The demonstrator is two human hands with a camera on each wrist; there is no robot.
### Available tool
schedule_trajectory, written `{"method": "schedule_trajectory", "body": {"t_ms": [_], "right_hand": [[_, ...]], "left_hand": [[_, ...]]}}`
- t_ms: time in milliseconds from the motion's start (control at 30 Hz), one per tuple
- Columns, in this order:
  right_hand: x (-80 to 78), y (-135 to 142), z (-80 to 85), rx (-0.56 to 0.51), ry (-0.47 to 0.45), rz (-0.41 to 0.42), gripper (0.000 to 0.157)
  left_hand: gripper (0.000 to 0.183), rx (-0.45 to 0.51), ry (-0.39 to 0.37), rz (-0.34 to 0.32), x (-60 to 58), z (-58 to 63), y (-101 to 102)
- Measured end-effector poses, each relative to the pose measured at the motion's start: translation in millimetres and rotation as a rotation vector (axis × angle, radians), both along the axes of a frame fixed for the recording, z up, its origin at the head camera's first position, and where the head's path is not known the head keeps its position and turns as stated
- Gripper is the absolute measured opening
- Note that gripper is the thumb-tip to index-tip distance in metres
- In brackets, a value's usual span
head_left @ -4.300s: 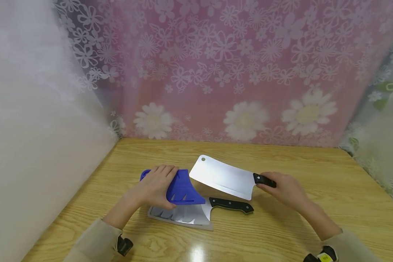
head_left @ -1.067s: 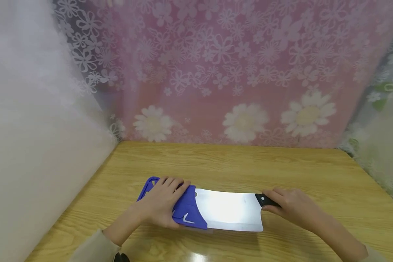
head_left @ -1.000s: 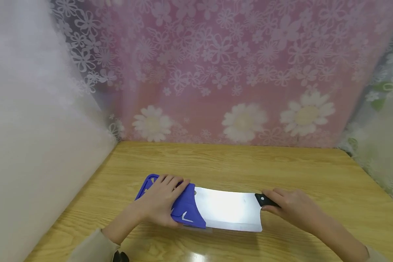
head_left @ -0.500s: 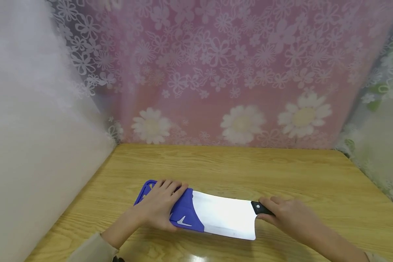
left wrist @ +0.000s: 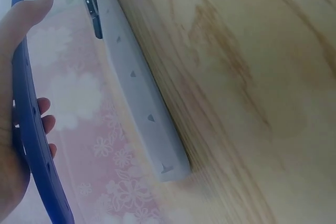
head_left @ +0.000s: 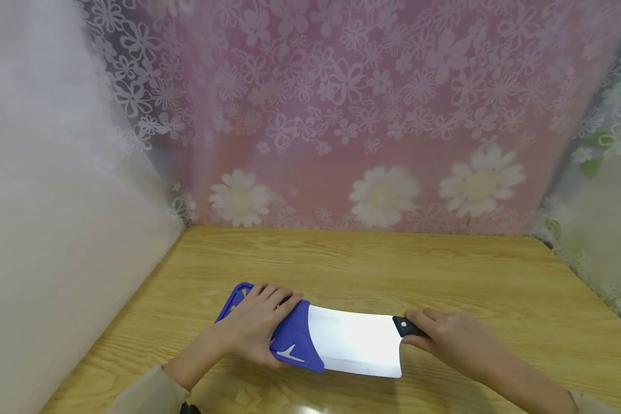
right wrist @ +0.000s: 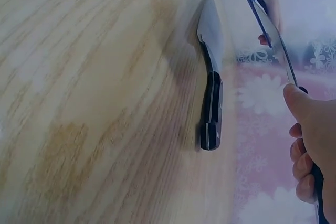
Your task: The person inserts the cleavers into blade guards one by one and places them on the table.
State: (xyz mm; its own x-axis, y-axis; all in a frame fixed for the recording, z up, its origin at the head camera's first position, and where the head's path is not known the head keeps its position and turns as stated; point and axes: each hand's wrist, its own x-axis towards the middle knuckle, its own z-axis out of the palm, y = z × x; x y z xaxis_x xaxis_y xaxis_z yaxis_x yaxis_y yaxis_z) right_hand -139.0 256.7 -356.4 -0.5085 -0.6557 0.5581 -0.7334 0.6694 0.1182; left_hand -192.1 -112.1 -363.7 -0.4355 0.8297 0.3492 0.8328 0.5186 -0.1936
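Observation:
My left hand [head_left: 256, 328] grips a blue blade sheath [head_left: 295, 328], fingers over its upper edge and thumb below. A cleaver [head_left: 354, 342] has its front end inside the sheath's mouth, and most of its broad, shiny blade shows. At its black handle [head_left: 411, 326], my right hand [head_left: 450, 342] holds the cleaver. Both are raised above the table. Under them a second knife lies on the table, its black handle [right wrist: 212, 114] showing in the right wrist view. A whitish sheath [left wrist: 139, 87] covers its blade in the left wrist view. The head view hides this knife.
The wood-grain table [head_left: 362, 264] extends behind and beside the hands. A pink flowered curtain [head_left: 310, 115] hangs along its back edge. White sheeting [head_left: 67, 201] borders the left side, and a pale flowered sheet [head_left: 600, 230] the right.
Earlier the cleaver was outside the blue sheath, above the second knife. Its front end has since entered the sheath, and over the last second the blade has slid a little further left into it.

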Motion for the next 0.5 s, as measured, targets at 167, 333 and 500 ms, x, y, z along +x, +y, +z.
{"method": "schedule_trajectory", "body": {"t_ms": [167, 333, 500], "right_hand": [[0.7, -3.6, -5.4, -0.007, -0.035, -0.021, 0.032], [2.0, -4.7, -12.4, -0.019, -0.060, -0.034, 0.030], [3.1, -5.1, -17.6, -0.035, -0.070, -0.042, 0.030]], "left_hand": [[0.107, -0.014, -0.033, 0.001, -1.1, -4.6, -2.3], [0.107, -0.032, -0.061, -0.002, -1.1, -5.1, -3.9], [0.108, -0.056, -0.074, -0.002, -2.9, -3.0, -4.2]]}}
